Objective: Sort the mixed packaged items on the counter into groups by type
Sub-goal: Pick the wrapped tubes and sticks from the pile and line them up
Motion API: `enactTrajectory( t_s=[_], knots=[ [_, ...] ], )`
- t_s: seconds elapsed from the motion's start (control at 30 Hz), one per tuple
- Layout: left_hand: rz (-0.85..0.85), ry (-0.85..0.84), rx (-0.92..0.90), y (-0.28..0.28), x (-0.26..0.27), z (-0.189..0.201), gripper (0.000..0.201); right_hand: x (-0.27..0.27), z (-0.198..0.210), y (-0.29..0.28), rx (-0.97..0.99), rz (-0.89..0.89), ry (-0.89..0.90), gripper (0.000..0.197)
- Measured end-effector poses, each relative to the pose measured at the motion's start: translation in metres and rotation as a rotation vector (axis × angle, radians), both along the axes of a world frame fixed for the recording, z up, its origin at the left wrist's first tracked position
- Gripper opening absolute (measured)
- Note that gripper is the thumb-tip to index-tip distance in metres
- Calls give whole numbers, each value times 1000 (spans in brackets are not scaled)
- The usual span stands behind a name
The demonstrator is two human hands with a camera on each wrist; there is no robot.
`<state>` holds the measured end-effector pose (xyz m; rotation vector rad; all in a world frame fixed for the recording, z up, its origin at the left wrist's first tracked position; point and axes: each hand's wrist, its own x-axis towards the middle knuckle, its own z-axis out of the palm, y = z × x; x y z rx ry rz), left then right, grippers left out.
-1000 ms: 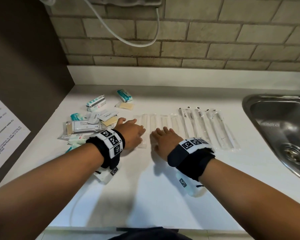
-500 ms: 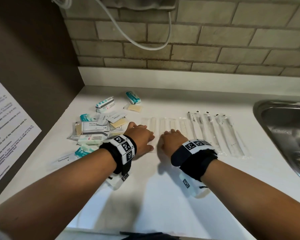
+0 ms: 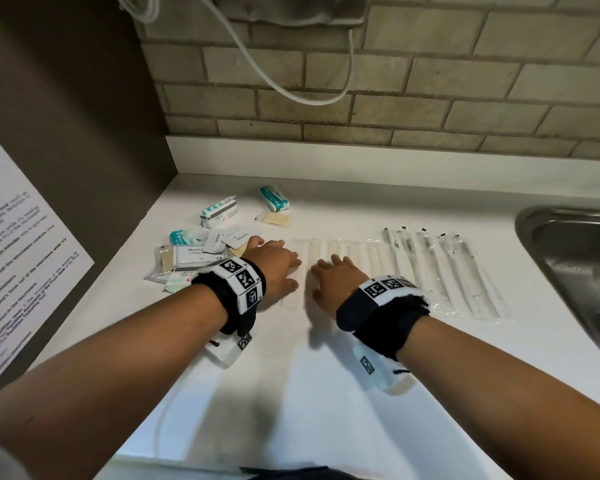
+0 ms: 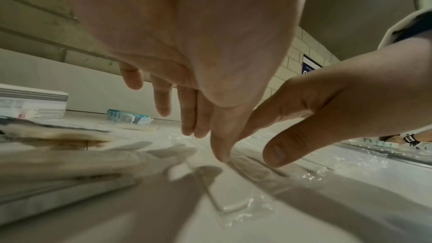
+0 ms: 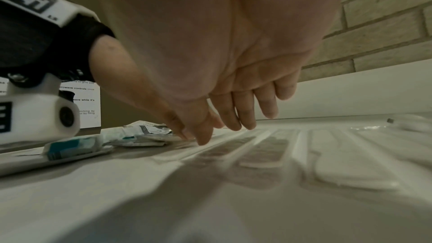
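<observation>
Both hands lie flat with straight fingers, the left hand (image 3: 274, 268) and right hand (image 3: 333, 282) pressing on the clear-wrapped combs (image 3: 340, 251), gripping nothing. Against a second ago their placement is unchanged, so the comb row looks settled. Combs lie well left of the sink (image 3: 568, 237), toothbrushes (image 3: 440, 268) between, the mixed pile (image 3: 201, 251) beyond still unsorted.

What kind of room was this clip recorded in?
Most likely a shared kitchenette or pantry: a white counter with a steel sink set into it, a brick-tile wall behind, and a posted notice whose text mentions microwave controls.
</observation>
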<state>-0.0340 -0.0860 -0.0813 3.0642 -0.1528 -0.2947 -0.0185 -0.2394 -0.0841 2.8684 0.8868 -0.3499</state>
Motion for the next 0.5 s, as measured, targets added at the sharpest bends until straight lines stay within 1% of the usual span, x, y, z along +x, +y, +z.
enactTrajectory(
  t_s=[0.07,0.23,0.4,0.5],
  knots=[
    [-13,29,27,0,-3,-1,56,-2,-1,0,-27,7,21,46],
    [-36,45,81,0,-7,-3,50,-4,-2,0,-17,11,24,45],
    [-26,60,81,1,-5,-3,52,-5,-1,1,-17,5,21,42],
    [-16,65,77,1,-3,-3,52,-8,-1,0,24,-4,19,41]
  ],
)
